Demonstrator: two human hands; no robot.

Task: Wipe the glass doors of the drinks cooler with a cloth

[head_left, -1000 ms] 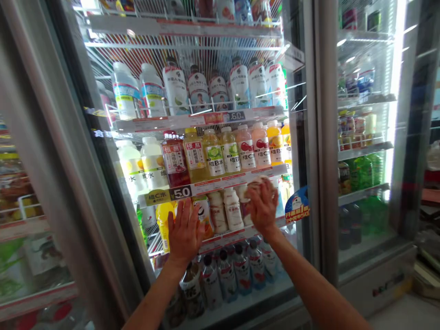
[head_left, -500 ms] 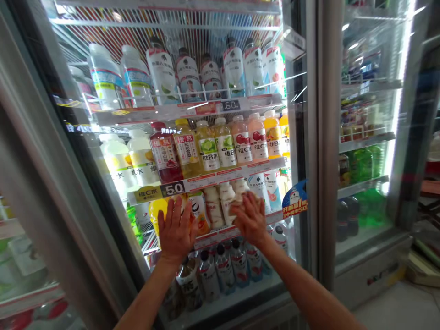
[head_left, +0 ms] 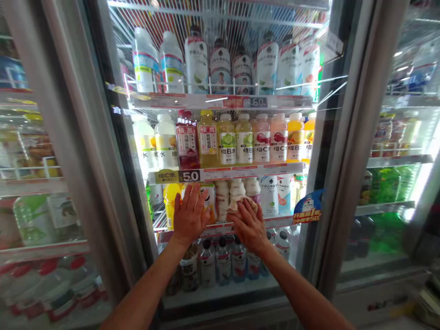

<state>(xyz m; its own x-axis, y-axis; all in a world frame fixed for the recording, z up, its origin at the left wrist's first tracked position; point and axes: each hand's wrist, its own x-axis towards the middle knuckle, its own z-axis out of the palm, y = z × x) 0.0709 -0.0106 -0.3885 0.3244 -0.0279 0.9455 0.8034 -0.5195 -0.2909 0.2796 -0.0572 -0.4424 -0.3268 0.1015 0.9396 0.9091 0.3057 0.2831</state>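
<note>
My left hand (head_left: 189, 215) lies flat against the glass door (head_left: 220, 295) of a drinks fridge, fingers spread and nothing in it. To its right, my right hand (head_left: 249, 227) presses a crumpled pale cloth (head_left: 236, 203) to the same glass, its fingers over the cloth. Behind the glass by my right hand stand cream-coloured bottles (head_left: 222, 197). A yellow package (head_left: 171, 201) shows just left of my left hand. Part of the cloth is hidden under my fingers.
Shelves of bottled drinks (head_left: 228, 142) fill the fridge behind the glass. A blue round sticker (head_left: 308, 207) is on the door at the right. Metal door frames (head_left: 357, 151) stand on both sides, with more stocked fridge sections beyond them.
My right hand has slid the cloth across the glass, closer to my left hand. My left hand stays flat on the door. The view has shifted, showing more of the left fridge section.
</note>
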